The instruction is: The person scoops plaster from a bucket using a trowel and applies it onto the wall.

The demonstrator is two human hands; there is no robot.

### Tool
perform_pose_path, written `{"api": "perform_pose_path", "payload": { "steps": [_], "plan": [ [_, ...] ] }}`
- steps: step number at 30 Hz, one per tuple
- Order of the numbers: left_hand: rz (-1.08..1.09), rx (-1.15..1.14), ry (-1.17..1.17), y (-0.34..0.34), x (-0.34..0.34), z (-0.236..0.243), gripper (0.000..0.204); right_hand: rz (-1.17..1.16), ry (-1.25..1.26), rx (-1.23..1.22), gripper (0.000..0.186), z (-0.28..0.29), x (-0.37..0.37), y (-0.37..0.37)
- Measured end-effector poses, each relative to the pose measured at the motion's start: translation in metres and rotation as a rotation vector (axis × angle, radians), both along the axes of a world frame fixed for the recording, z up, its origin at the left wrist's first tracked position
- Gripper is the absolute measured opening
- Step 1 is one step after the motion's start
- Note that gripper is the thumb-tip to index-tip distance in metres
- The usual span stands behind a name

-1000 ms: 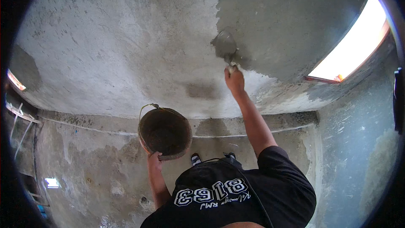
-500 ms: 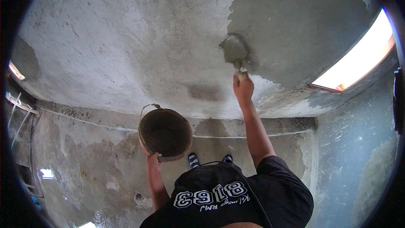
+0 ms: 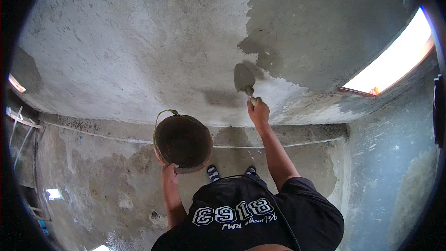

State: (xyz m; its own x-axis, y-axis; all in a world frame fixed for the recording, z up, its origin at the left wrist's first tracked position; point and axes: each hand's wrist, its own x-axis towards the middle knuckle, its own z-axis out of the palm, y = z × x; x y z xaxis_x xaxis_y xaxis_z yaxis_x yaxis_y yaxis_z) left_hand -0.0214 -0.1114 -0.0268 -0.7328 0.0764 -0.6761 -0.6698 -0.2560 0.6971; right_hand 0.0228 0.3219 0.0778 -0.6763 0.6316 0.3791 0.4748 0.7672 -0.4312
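Observation:
My left hand grips the lower rim of a round, cement-stained bucket with a thin wire handle, tilted so that its dark inside shows. My right hand is closed on the handle of a trowel, whose grey blade is held up before the wall. The blade is just below the ragged edge of a darker, wet-looking plaster patch on the upper right part of the wall; whether it touches the surface I cannot tell.
A bright window opening cuts into the wall on the right, near a bluish side wall. At the far left are a smaller opening and some slatted framework. My feet stand on a stained concrete floor.
The trowel and my right hand have moved down and slightly left, off the dark patch's edge where the blade was half a second ago. The bucket has barely shifted.

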Motion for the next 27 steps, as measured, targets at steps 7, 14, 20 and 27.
{"api": "perform_pose_path", "payload": {
  "steps": [7, 14, 20, 27],
  "plan": [
    [-0.037, -0.010, -0.031, 0.010, 0.000, 0.022, 0.043, -0.133, 0.183, 0.015, 0.039, -0.011, -0.055, 0.035],
    [-0.016, 0.006, 0.020, 0.000, 0.013, 0.025, 0.037, -0.267, -0.165, -0.252, 0.048, -0.107, -0.014, -0.007],
    [0.041, 0.047, 0.039, -0.009, 0.028, 0.027, 0.032, -0.285, -0.110, -0.215, 0.043, -0.098, 0.017, -0.023],
    [0.015, -0.066, 0.003, -0.014, 0.025, 0.013, 0.031, -0.106, 0.448, -0.083, 0.039, 0.000, -0.066, 0.029]
  ]
}}
